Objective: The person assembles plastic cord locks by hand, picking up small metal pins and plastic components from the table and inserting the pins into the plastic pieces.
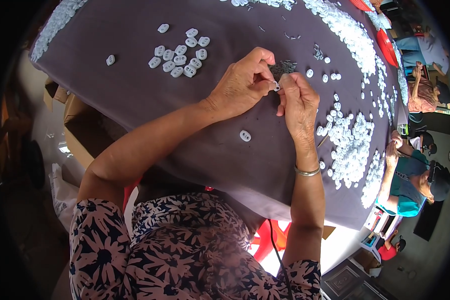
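My left hand and my right hand meet above the dark cloth, both closed in a pinch. Between their fingertips is a small white plastic cord lock part with a dark hole, partly hidden by the fingers. Just beyond them lies a little heap of thin dark pieces that look like springs. A single white two-hole cord lock rests on the cloth nearer to me. Farther left is a loose group of several similar cord locks, with one more apart from it.
A pile of small white parts lies right of my right forearm. A long band of white pieces runs along the far right, near a red basket. An open cardboard box stands below the left table edge. Other people sit at right.
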Demonstrator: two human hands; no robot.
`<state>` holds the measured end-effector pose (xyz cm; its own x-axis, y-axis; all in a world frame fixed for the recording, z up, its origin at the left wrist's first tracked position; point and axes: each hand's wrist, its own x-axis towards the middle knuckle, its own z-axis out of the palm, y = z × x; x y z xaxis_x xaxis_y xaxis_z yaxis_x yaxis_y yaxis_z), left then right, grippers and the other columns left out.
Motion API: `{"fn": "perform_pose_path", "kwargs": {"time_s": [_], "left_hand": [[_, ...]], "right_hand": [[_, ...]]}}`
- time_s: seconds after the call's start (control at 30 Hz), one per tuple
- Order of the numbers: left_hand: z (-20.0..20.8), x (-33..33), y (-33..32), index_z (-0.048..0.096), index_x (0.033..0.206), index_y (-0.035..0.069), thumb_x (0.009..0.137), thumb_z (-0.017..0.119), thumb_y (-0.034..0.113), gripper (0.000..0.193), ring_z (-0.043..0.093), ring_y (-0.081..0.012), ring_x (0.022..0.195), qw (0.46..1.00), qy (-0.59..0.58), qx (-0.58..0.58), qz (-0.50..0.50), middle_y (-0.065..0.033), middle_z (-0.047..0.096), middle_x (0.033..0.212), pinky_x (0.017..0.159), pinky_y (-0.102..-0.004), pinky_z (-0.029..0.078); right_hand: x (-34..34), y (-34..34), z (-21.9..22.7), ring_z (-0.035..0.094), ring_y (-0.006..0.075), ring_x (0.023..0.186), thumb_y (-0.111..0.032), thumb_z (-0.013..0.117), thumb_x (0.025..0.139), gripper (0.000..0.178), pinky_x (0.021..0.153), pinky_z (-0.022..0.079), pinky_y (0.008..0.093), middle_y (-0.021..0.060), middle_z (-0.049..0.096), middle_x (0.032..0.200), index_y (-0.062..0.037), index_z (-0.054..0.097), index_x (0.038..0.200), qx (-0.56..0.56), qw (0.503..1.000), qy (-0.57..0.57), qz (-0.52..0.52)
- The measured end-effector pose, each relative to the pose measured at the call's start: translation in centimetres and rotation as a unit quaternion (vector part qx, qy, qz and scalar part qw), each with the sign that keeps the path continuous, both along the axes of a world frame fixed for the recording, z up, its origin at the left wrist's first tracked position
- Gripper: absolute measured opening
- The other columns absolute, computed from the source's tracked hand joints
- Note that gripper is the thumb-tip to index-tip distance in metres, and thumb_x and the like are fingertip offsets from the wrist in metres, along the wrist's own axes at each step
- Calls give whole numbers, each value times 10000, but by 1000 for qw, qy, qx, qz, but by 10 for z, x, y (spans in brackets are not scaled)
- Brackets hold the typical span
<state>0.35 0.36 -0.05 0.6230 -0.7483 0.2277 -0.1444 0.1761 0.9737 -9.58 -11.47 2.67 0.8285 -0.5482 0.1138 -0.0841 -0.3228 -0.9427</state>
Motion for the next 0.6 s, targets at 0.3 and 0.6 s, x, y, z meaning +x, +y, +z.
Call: {"fn": "perform_pose_path", "kwargs": {"time_s": [0.3, 0.6], "left_hand": [[-4, 0, -1, 452, 1140, 0, 878, 587, -23, 295, 540, -67, 712, 1000, -9, -20, -16, -15, 579, 805, 649, -213, 464], [-3, 3, -4, 487, 1157, 43, 864, 625, 22, 325, 571, -72, 718, 999, 10, -43, 6, -6, 619, 843, 587, -211, 455]], "right_hand": [[0, -2, 4, 438, 67, 505, -414, 443, 957, 476, 377, 396, 207, 33, 502, 646, 7, 598, 799, 77, 997, 28, -5], [-7, -12, 8, 452, 41, 522, -142, 545, 932, 199, 421, 391, 197, 16, 552, 688, 4, 619, 818, 20, 999, -16, -23]]}}
